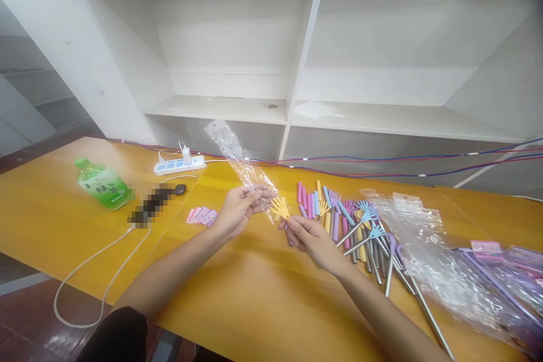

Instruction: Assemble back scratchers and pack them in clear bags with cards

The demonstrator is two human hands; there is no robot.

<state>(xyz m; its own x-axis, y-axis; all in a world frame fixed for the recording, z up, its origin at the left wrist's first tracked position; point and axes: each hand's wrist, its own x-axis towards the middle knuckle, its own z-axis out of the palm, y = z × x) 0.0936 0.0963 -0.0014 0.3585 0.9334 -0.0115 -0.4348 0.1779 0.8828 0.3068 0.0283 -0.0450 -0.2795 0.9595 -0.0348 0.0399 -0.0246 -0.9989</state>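
My left hand pinches a long clear plastic bag near its lower end; the bag stretches up and to the left. Close by, my right hand grips a back scratcher with a yellow hand-shaped head, fingers closed just below the head. That yellow head is at the bag's lower end; whether it is inside I cannot tell. To the right lies a pile of back scratchers with metal rods and blue, purple and yellow heads. Pink, blue and yellow handle sleeves lie beside them.
Small printed cards lie left of my hands. Farther left are a green bottle, a white power strip and a cable. Clear plastic bags cover the right side. White shelving rises behind the table.
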